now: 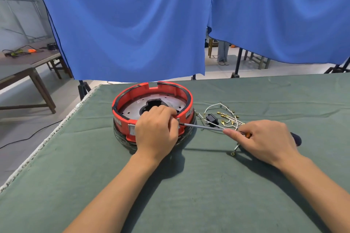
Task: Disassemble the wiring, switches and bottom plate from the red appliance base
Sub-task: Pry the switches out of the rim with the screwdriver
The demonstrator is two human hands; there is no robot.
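Hands both at work over a green-clothed worktop (189, 195). Left hand (156, 128) draped over the near rim of the red appliance base (151, 98), knuckles up, fingers curled down onto the rim's edge and near side wall, forearm reaching in from the lower left. Right hand (265, 140) just right of the base, palm down, wrapped around the handle of a screwdriver (206, 127), forefinger stretched forward along the shaft, dark handle end poking out past the heel of the hand. Shaft held nearly level, pointing left, tip meeting the base's outer wall right beside the left fingers.

Red appliance base standing near the worktop's far left part, round, open side up, grey metal bottom plate (130, 108) with small holes and a dark central opening visible inside. Loose white wires (225, 111) with brass terminals lying on the cloth right of the base, partly beneath the screwdriver shaft, together with a small black switch part (212, 119). Blue curtains (132, 24) hanging behind.
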